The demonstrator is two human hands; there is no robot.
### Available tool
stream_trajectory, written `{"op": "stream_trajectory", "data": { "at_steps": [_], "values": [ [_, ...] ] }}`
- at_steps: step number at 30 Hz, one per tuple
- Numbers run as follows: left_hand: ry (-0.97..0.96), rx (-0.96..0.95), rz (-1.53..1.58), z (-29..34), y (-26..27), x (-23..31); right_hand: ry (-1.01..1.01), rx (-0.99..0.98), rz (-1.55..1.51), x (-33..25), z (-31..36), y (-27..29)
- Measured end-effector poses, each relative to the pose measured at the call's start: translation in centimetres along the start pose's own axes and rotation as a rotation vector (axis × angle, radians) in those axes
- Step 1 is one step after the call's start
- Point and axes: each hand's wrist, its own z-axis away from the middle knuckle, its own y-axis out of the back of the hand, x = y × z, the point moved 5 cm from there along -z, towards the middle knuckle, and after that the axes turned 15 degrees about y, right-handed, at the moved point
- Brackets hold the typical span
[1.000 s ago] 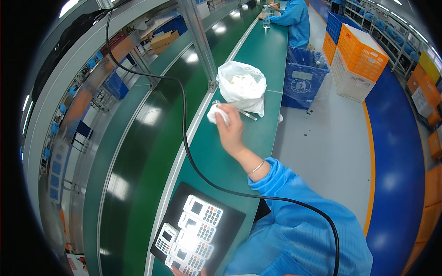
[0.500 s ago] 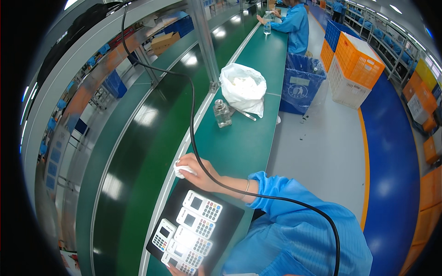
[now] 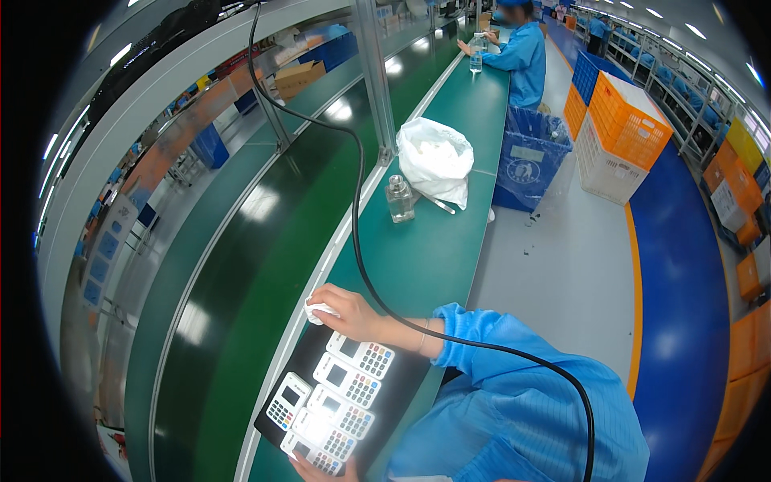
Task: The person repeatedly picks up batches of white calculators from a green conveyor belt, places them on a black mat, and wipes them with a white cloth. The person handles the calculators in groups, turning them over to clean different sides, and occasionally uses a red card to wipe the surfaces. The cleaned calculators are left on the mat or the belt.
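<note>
White keypad terminals (image 3: 287,399) lie on a black mat (image 3: 408,384), between left hand (image 3: 325,472) and right hand (image 3: 353,315); print beside their screens is too fine to read. Left fingers stand spread at the lowest terminal's edge; whether they grip cannot be told. Right fingers are clamped on a white wad (image 3: 316,314). Beyond them, on the green surface (image 3: 450,257), stand a clear bottle (image 3: 401,202), then a white bag (image 3: 438,169). Farther right, a blue bin (image 3: 507,193) bears a pale label (image 3: 527,153) and white emblem (image 3: 524,170).
</note>
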Motion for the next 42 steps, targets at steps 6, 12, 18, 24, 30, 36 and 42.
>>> {"op": "stream_trajectory", "data": {
  "at_steps": [6,12,18,24,30,36,42],
  "values": [
    [0.037,0.004,0.008,0.1,-0.2,-0.3,-0.018,0.024,0.012,0.9,0.4,-0.2],
    [0.070,0.023,0.027,0.2,-0.3,-0.8,-0.044,0.028,0.014,1.3,0.7,-0.3],
    [0.033,0.039,0.041,0.3,-0.5,-1.1,-0.060,0.012,0.029,1.4,1.0,-0.3],
    [0.053,0.041,0.034,0.3,-0.7,-1.3,-0.078,0.001,0.011,1.6,1.1,-0.4],
    [0.049,0.041,0.066,0.4,-0.2,-0.8,-0.066,-0.007,0.023,1.5,1.2,-0.7],
    [-0.011,0.054,0.082,0.4,-0.1,-0.5,-0.082,-0.019,0.015,1.4,1.3,-0.9],
    [0.003,0.063,0.039,0.4,-0.6,-0.8,-0.107,-0.024,0.025,1.6,1.6,-0.3]
  ]
}}
